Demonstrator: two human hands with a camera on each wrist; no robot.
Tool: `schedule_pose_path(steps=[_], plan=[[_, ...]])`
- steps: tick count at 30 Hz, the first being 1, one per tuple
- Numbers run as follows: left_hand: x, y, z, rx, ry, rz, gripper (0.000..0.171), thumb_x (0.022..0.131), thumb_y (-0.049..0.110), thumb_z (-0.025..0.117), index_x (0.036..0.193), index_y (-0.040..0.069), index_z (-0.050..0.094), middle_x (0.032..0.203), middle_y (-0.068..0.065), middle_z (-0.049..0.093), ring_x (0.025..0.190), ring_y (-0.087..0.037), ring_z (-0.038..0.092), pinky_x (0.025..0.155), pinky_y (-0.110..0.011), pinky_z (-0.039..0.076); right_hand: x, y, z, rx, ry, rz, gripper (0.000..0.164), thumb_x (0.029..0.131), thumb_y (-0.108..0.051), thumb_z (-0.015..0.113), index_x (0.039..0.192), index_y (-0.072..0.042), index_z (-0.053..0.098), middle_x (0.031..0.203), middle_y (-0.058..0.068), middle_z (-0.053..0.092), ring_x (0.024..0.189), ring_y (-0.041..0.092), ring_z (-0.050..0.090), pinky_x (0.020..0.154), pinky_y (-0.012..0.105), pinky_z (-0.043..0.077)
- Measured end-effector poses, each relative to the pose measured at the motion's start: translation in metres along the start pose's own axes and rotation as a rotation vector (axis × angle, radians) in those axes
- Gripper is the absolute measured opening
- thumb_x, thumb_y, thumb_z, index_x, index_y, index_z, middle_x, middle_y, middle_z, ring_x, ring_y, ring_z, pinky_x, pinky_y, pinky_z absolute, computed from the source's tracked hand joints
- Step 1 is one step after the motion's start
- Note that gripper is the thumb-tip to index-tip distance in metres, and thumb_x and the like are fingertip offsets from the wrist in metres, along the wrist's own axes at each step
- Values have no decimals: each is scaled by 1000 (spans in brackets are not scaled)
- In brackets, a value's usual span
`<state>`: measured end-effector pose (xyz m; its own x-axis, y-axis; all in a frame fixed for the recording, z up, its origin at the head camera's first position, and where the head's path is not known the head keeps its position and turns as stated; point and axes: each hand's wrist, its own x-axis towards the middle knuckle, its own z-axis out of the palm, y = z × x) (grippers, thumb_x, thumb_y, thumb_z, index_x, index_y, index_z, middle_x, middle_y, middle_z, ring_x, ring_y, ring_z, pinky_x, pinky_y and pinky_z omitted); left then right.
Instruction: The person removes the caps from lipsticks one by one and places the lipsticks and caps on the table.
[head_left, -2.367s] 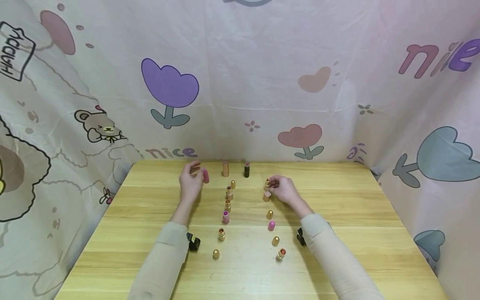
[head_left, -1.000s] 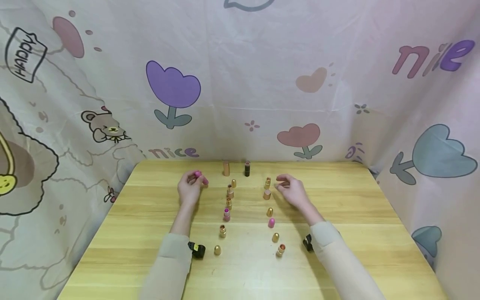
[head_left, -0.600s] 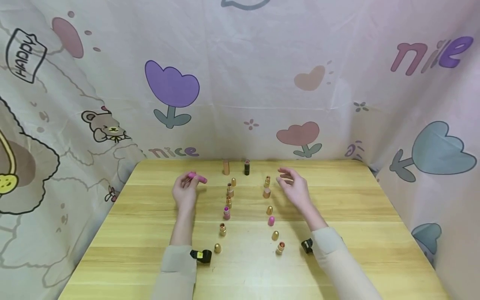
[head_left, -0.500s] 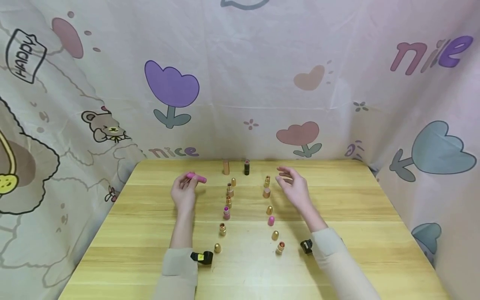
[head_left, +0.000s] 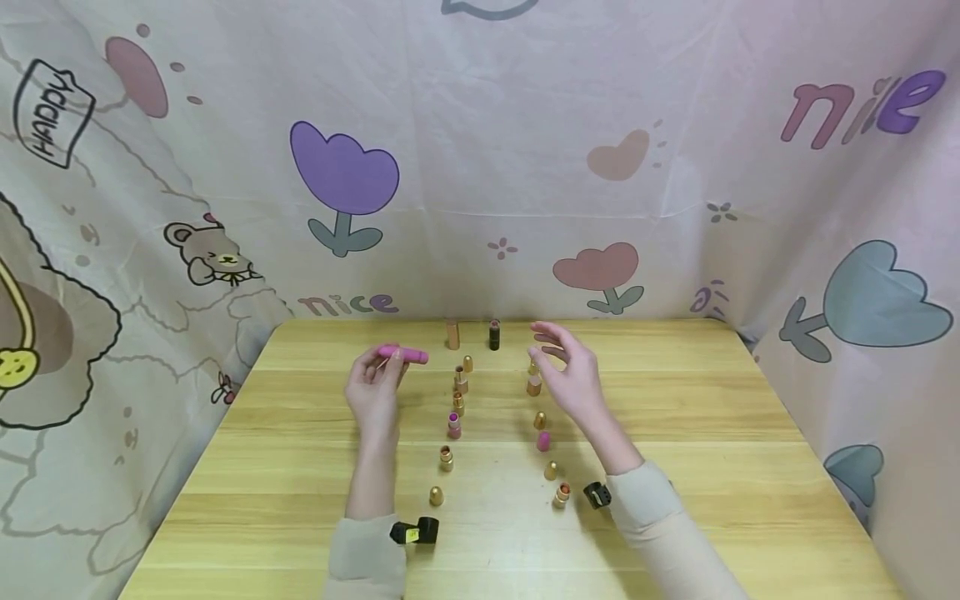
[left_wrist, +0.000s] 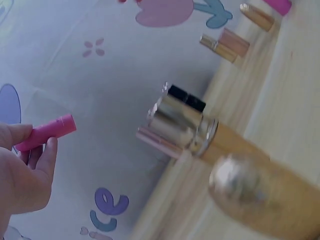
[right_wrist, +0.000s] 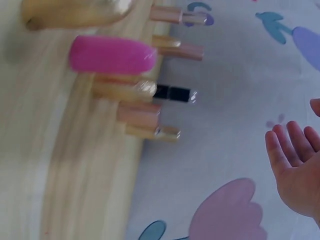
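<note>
My left hand (head_left: 372, 398) pinches a pink lipstick tube (head_left: 414, 356) between thumb and fingers. The tube lies sideways above the table, its far end pointing right; in the left wrist view the tube (left_wrist: 59, 128) shows a seam near that end. My right hand (head_left: 576, 379) holds nothing, fingers spread and slightly bent, thumb apart. It partly covers a gold uncapped lipstick (head_left: 532, 367) behind a squat rose-gold cap (head_left: 534, 386). In the right wrist view the right hand (right_wrist: 300, 172) shows its palm against the curtain.
On the wooden table (head_left: 255, 467), a left column holds uncapped lipsticks, including a magenta one (head_left: 453, 427). The right column has gold caps and a pink cap (head_left: 543, 442). A rose-gold tube (head_left: 453, 335) and black lipstick (head_left: 494, 335) stand at the back, before the patterned curtain (head_left: 465, 167).
My left hand has raised the pink lipstick tube from upright at the table, turned it sideways and swung it right. My right hand let go of the gold lipstick, drew back, then moved left.
</note>
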<state>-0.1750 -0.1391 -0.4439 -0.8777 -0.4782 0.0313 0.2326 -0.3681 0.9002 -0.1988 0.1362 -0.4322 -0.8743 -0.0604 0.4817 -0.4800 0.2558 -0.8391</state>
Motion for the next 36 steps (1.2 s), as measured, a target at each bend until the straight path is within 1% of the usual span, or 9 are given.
schedule_pose_path(steps=[6, 9, 12, 17, 20, 22, 26, 30, 36], plan=[[-13, 1, 14, -40, -59, -15, 29, 96, -5, 69, 122, -5, 58, 114, -12, 66, 109, -23, 69, 101, -33, 59, -3, -15, 14, -21, -48, -62, 41, 96, -2, 72, 135, -2, 63, 133, 16, 67, 122, 31, 65, 105, 44, 56], [-18, 0, 21, -43, -92, -33, 32, 96, -4, 69, 125, -6, 57, 115, -12, 66, 109, -23, 69, 101, -33, 58, -7, -22, 20, -77, -84, -69, 45, 95, -5, 74, 138, -5, 62, 136, 12, 67, 120, 29, 66, 103, 40, 58], [-23, -4, 27, -41, -128, -54, 33, 95, -3, 70, 126, -7, 57, 116, -14, 66, 109, -23, 69, 101, -34, 58, -11, -25, 26, -130, -123, -109, 48, 94, -6, 75, 140, -4, 60, 138, 13, 65, 117, 30, 67, 102, 40, 58], [-33, -7, 36, 2, -205, -65, 35, 94, 3, 74, 125, -4, 59, 119, -15, 67, 110, -25, 70, 102, -35, 58, -16, -26, 35, -173, -174, -203, 52, 92, -6, 77, 141, -1, 59, 139, 16, 64, 118, 33, 67, 102, 44, 58], [-38, -9, 40, 28, -241, -66, 40, 93, 6, 77, 127, -6, 59, 119, -15, 68, 109, -24, 70, 101, -35, 59, -19, -27, 38, -200, -194, -221, 53, 91, -7, 79, 140, -3, 59, 137, 15, 65, 115, 32, 68, 99, 45, 60], [-40, -10, 42, 37, -262, -58, 42, 93, 4, 77, 128, -8, 57, 119, -15, 69, 108, -23, 70, 99, -34, 59, -21, -29, 39, -218, -203, -233, 52, 91, -8, 80, 139, -3, 60, 134, 14, 67, 111, 29, 70, 97, 44, 61], [-44, -11, 47, 65, -315, -22, 38, 92, -2, 76, 125, -10, 58, 116, -16, 71, 106, -21, 72, 95, -32, 61, -24, -30, 40, -250, -204, -253, 50, 89, -6, 82, 135, -2, 63, 126, 12, 70, 105, 23, 70, 95, 37, 61], [-46, -12, 49, 88, -362, 0, 33, 91, -3, 77, 120, -9, 62, 113, -15, 72, 105, -21, 73, 93, -32, 62, -25, -30, 41, -250, -178, -259, 44, 86, -3, 83, 126, 1, 67, 117, 12, 72, 97, 22, 70, 89, 32, 63], [-47, -11, 47, 94, -408, 9, 32, 91, -4, 76, 119, -9, 62, 116, -19, 71, 106, -22, 72, 97, -35, 61, -26, -29, 40, -220, -140, -241, 32, 85, -3, 85, 113, 0, 70, 103, 10, 73, 88, 20, 72, 82, 27, 64]])
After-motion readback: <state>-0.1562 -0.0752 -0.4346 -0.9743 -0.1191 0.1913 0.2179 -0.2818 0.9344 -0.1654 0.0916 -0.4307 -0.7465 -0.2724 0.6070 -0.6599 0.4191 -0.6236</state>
